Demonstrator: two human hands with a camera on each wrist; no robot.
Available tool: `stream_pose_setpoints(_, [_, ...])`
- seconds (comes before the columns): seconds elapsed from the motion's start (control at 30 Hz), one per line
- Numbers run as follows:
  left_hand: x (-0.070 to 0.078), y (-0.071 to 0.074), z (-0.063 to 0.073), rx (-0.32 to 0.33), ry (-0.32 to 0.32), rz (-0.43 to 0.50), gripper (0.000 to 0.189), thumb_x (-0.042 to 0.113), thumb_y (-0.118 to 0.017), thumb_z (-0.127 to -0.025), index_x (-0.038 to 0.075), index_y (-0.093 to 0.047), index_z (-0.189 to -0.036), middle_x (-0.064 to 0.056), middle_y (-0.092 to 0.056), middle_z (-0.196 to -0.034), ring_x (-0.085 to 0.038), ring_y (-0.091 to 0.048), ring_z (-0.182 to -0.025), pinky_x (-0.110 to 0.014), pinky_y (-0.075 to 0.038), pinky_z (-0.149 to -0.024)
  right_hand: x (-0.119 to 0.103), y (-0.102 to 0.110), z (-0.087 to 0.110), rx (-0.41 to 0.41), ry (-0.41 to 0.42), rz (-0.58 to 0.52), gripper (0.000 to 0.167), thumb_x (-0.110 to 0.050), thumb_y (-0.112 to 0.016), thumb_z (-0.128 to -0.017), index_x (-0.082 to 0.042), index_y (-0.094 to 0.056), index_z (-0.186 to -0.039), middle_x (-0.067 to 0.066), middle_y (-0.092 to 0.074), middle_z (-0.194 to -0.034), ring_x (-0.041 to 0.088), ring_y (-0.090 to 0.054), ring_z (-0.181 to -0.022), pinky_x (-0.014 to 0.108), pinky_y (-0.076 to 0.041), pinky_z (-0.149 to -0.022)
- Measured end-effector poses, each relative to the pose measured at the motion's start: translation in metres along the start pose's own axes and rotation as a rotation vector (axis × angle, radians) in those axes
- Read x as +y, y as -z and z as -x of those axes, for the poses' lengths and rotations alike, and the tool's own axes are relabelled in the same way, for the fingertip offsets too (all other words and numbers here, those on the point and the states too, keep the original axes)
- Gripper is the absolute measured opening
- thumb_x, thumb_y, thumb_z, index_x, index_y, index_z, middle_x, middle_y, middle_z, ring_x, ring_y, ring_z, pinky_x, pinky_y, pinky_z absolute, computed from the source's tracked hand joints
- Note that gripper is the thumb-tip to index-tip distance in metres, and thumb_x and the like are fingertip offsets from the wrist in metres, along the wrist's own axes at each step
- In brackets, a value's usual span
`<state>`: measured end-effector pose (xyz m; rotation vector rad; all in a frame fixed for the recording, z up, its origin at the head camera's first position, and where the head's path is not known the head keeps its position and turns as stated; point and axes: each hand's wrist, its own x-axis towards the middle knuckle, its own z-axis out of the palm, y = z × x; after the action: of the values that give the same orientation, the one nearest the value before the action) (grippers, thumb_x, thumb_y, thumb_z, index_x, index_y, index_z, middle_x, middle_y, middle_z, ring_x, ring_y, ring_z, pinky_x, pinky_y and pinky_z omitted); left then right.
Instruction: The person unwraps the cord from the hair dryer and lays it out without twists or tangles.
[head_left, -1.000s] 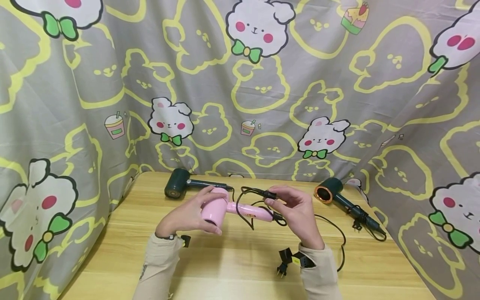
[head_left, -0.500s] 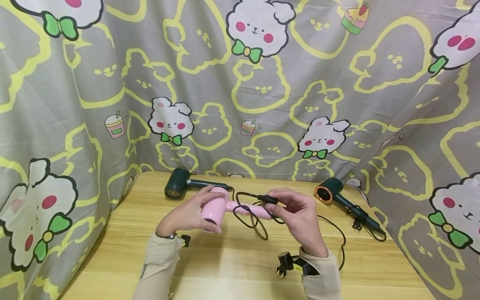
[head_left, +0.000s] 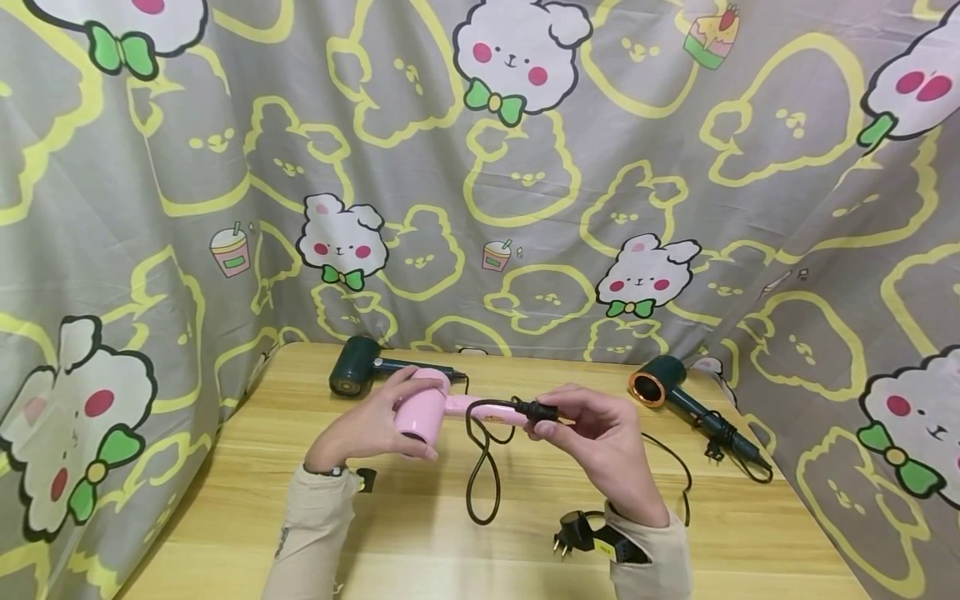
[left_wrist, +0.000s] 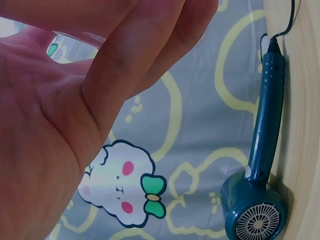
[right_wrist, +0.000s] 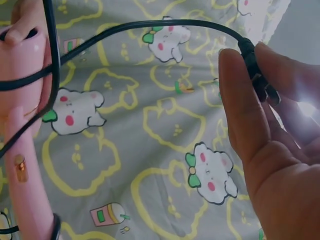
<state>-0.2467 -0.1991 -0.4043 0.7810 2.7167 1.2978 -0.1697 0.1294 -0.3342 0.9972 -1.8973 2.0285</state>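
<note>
In the head view, my left hand (head_left: 371, 425) grips the barrel of a pink hair dryer (head_left: 422, 412), its fingers wrapped over the top and the thumb below. The dryer's handle points right, above the table. My right hand (head_left: 600, 433) pinches the black plug (head_left: 538, 411) of a power cord between thumb and fingertips, in front of the handle's end. From that plug, the black cord (head_left: 483, 500) hangs in a loop in front of the handle. In the right wrist view, the plug (right_wrist: 257, 77) shows between thumb and finger, the pink handle (right_wrist: 27, 175) at left.
A dark green hair dryer (head_left: 356, 367) lies at the back left of the wooden table (head_left: 450, 550). Another, with a copper-coloured rim (head_left: 663, 382), lies at the right, its cord bundled around its handle. A two-pin plug (head_left: 562, 543) lies near my right wrist. Patterned curtains surround the table.
My right hand has moved slightly down and right with the plug, and the cord loop now hangs lower. My left hand and the pink hair dryer have shifted slightly left.
</note>
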Motion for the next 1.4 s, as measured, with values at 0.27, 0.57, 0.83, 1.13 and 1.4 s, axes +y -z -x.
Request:
stream_pose_setpoints(0.27, [-0.005, 0.002, 0.001, 0.007, 0.004, -0.006, 0.097, 0.053, -0.097, -0.061, 0.039, -0.054, -0.146, -0.010, -0.026, -0.167, -0.031, -0.060, -0.110, -0.038, -0.051, -0.077, -0.008, -0.003, 0.004, -0.056, 0.091, -0.089, 0.036, 0.023, -0.064, -0.087, 0.005, -0.071, -0.117, 0.006, -0.075, -0.109, 0.018, -0.078, -0.090, 0.036, -0.064, -0.076])
stream_pose_setpoints(0.57, [-0.004, 0.009, 0.006, 0.051, -0.015, -0.028, 0.096, 0.052, -0.098, -0.061, 0.038, -0.055, -0.146, -0.011, -0.029, -0.166, -0.032, -0.059, -0.111, -0.039, -0.051, -0.078, -0.005, -0.005, -0.001, -0.118, -0.051, -0.021, 0.026, 0.013, -0.070, -0.090, 0.013, -0.069, -0.115, 0.006, -0.076, -0.105, 0.014, -0.076, -0.090, 0.037, -0.063, -0.077])
stream_pose_setpoints(0.83, [-0.005, 0.017, 0.011, 0.104, -0.056, -0.034, 0.096, 0.050, -0.099, -0.060, 0.038, -0.056, -0.145, -0.002, -0.036, -0.162, -0.031, -0.058, -0.111, -0.039, -0.051, -0.078, 0.007, -0.007, -0.004, -0.136, -0.222, 0.041, 0.025, 0.000, -0.075, -0.091, 0.006, -0.073, -0.115, 0.008, -0.076, -0.110, 0.018, -0.078, -0.092, 0.039, -0.063, -0.080])
stream_pose_setpoints(1.13, [-0.003, 0.024, 0.016, 0.121, -0.077, -0.033, 0.097, 0.047, -0.099, -0.061, 0.036, -0.055, -0.146, 0.000, -0.037, -0.161, -0.030, -0.058, -0.110, -0.039, -0.052, -0.078, 0.027, -0.011, -0.010, -0.155, -0.298, 0.173, 0.022, -0.010, -0.081, -0.089, -0.006, -0.079, -0.111, 0.018, -0.079, -0.103, 0.022, -0.079, -0.087, 0.036, -0.063, -0.078])
stream_pose_setpoints(1.4, [-0.003, 0.028, 0.020, 0.142, -0.070, -0.034, 0.097, 0.048, -0.099, -0.061, 0.037, -0.054, -0.147, -0.001, -0.035, -0.163, -0.030, -0.057, -0.113, -0.040, -0.051, -0.081, 0.043, -0.017, -0.014, -0.160, -0.365, 0.294, 0.020, -0.017, -0.083, -0.088, -0.013, -0.081, -0.108, 0.010, -0.080, -0.105, 0.021, -0.079, -0.085, 0.031, -0.062, -0.076])
